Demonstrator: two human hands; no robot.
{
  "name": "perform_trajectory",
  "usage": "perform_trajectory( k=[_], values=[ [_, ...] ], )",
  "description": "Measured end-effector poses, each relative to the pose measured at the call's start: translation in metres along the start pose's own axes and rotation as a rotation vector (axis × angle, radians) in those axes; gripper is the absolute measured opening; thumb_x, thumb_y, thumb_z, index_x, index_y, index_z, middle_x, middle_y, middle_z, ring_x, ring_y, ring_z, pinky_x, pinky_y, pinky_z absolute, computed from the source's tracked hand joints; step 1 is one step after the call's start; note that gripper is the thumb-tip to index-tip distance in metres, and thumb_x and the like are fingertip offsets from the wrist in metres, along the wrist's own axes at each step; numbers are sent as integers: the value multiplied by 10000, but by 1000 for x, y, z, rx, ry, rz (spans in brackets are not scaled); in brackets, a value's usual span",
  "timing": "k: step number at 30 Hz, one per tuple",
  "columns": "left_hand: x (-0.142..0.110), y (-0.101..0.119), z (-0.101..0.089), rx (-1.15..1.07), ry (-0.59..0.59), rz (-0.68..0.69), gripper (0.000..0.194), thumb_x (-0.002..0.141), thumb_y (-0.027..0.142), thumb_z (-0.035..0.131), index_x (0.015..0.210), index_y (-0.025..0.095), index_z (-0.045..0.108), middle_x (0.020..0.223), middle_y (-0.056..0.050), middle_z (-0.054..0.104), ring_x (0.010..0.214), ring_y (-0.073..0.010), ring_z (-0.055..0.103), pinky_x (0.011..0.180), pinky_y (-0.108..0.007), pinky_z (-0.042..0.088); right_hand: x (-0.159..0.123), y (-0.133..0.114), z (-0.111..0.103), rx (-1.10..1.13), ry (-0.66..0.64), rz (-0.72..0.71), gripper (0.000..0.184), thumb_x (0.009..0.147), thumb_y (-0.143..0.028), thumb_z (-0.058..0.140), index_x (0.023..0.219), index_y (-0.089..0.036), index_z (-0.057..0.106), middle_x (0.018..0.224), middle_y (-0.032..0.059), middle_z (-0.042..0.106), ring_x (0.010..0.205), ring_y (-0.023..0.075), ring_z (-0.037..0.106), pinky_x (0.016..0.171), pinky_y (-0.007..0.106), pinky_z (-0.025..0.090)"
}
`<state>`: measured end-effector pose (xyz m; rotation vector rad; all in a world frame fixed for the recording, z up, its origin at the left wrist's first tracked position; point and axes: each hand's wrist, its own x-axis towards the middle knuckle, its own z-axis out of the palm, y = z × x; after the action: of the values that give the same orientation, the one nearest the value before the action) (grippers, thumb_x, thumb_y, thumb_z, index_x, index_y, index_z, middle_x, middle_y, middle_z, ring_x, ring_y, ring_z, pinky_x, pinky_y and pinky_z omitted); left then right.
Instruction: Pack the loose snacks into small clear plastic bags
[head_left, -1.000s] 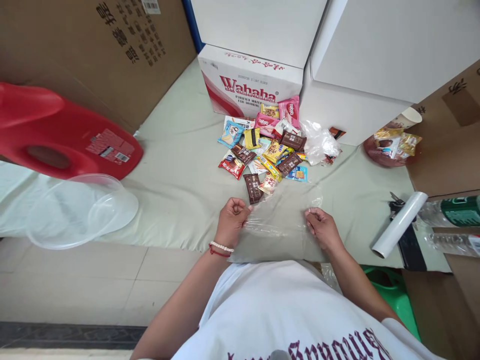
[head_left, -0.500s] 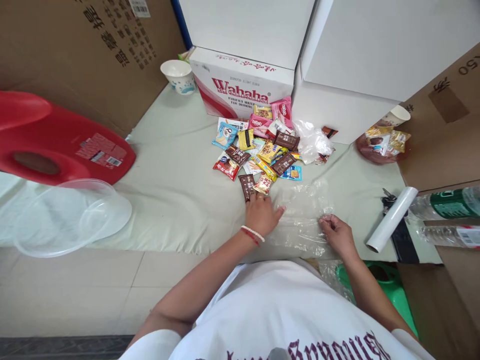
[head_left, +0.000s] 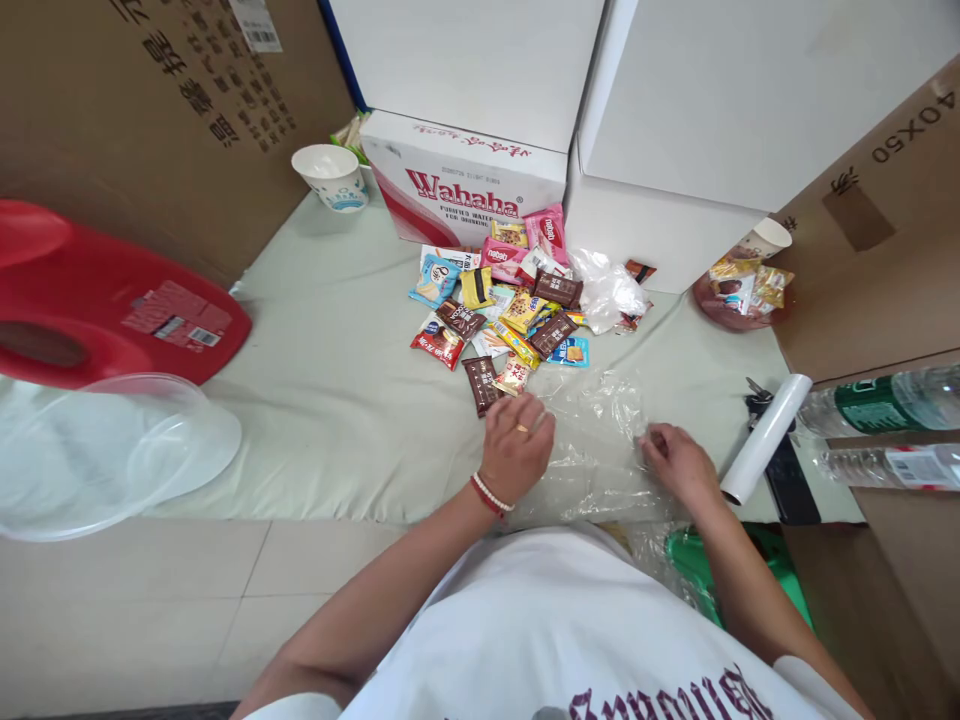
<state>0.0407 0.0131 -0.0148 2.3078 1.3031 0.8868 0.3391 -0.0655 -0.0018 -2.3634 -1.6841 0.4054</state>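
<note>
A clear plastic bag (head_left: 600, 425) lies flat on the cloth in front of me. My right hand (head_left: 681, 465) pinches its right edge between thumb and fingers. On the bag's left side is my left hand (head_left: 516, 450), closed with curled fingers; what they hold, if anything, is hidden. Just beyond those knuckles lie a brown snack packet (head_left: 481, 386) and a cream-and-red packet (head_left: 513, 374). Behind them spreads a heap of small wrapped snacks, among them a red packet (head_left: 438, 341), a blue one (head_left: 434, 280) and a pink one (head_left: 504, 259).
A Wahaha carton (head_left: 465, 190) and white boxes stand behind the heap, with crumpled clear plastic (head_left: 607, 290) beside it. On the left are a red jug (head_left: 120, 300), a clear basin (head_left: 217, 440) and a paper cup (head_left: 330, 180). Right: a bowl of packets (head_left: 739, 300), a white roll (head_left: 769, 435), bottles (head_left: 870, 405).
My left hand has drawn back from the packets toward me, and its fingers have curled in. The right hand stays at the bag's edge. The camera view has shifted slightly.
</note>
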Motion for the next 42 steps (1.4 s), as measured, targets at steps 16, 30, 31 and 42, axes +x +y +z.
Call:
perform_trajectory(
  k=[16,30,31,42],
  values=[
    [-66,-11,-26,223,-287,0,565,968,482,534,1508,326,479,1638,-98,375,1523,-322,327,1244,-649,125,179,-184,-2,-552,-257,-724,503,941,-193,486,1442,-196,535,1375,179,561,1062,315,649,817,372,486],
    [-69,-16,-25,177,-258,-4,570,986,502,487,1521,306,455,1633,-103,387,1520,-304,333,1246,-646,115,233,-205,-3,-416,-2,-417,646,878,-282,691,1448,-122,432,1413,227,505,1094,332,608,849,390,479],
    [-70,-16,-24,190,-256,-8,584,989,526,470,1532,314,434,1634,-96,386,1521,-298,332,1246,-646,118,233,-209,-1,-445,-5,-398,635,879,-292,695,1437,-129,440,1396,223,529,1097,330,611,845,381,477],
    [-70,-18,-16,244,-211,-77,612,1019,540,361,1552,241,392,1652,-93,351,1540,-266,293,1261,-625,98,109,-181,-72,-292,-249,-543,373,821,-372,694,1123,-172,603,1002,86,672,872,243,628,726,302,452]
  ],
)
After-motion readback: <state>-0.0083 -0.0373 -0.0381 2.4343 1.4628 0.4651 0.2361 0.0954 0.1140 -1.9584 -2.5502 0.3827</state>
